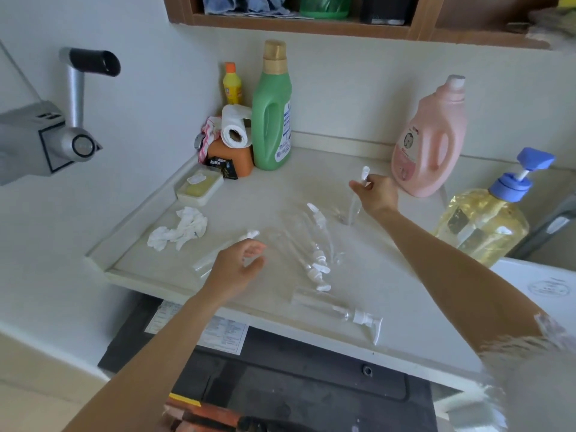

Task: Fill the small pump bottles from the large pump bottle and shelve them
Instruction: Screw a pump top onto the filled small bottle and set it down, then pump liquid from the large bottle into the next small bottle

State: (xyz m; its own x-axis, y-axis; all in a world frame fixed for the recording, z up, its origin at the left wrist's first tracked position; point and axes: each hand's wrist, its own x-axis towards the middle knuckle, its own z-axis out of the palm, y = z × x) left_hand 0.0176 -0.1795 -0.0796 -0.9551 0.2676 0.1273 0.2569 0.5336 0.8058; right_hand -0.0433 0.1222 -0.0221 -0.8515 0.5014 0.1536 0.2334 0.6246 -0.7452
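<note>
On the pale counter (389,294) under the wooden shelf (311,24), we find a crumpled white tissue (179,230) at the left, then our left hand (238,265), fingers loosely spread and holding nothing, hovering over a clear slim pump bottle (218,254) lying flat. Next come more small clear pump bottles with white heads (314,244), scattered on their sides, and one (339,311) near the front edge. These look light, thin-walled and slick, so we judge they would tip or roll easily; holding the body low while twisting the white collar seems wisest. Our right hand (375,194) pinches the white head of an upright small bottle (355,210), though its base is hard to make out. At the far right stands the large clear pump bottle of yellow liquid with a blue pump (486,219), probably heavy; best steadied around its wide body.
</note>
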